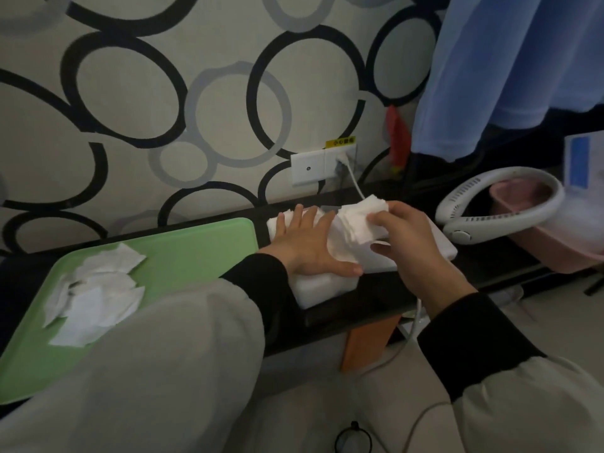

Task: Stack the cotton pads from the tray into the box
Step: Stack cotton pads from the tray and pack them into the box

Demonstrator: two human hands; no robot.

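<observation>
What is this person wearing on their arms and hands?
The left sleeve and right sleeve are loose light grey, each ending in a snug black cuff. The left hand and right hand are bare: no gloves, rings or watch show.

Left hand (310, 246) flat on box (323, 289); right hand (418, 243) grips pad stack (359, 217) (loose pads (94, 289) on green tray (196, 253)).

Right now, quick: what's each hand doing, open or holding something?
Left hand: open, fingers straight, resting flat on top of the box.
Right hand: holding a stack of cotton pads, pinched between thumb and fingers.
</observation>
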